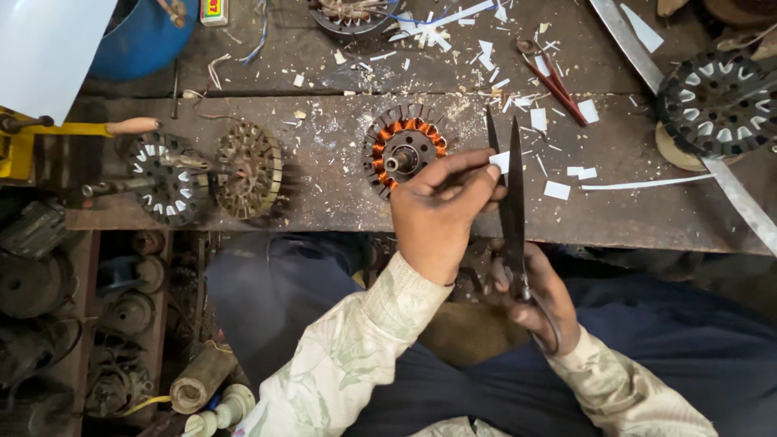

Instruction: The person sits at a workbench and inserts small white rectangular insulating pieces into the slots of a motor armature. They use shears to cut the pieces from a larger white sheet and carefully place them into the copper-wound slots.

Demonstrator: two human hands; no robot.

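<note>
My right hand (541,295) grips the handles of large dark scissors (512,174), whose open blades point away from me over the bench. My left hand (441,206) pinches a small white paper strip (499,161) between thumb and fingertips, held between the scissor blades. Just beyond my left hand a round motor stator (403,151) with orange copper windings lies flat on the wooden bench (324,198).
White paper scraps (557,190) litter the bench. Two bare stator cores on a shaft (206,174) lie at the left, another stator (716,101) at the right. Red-handled scissors (554,81) lie behind. A blue drum (142,40) stands at the back left, with motor parts (48,324) below.
</note>
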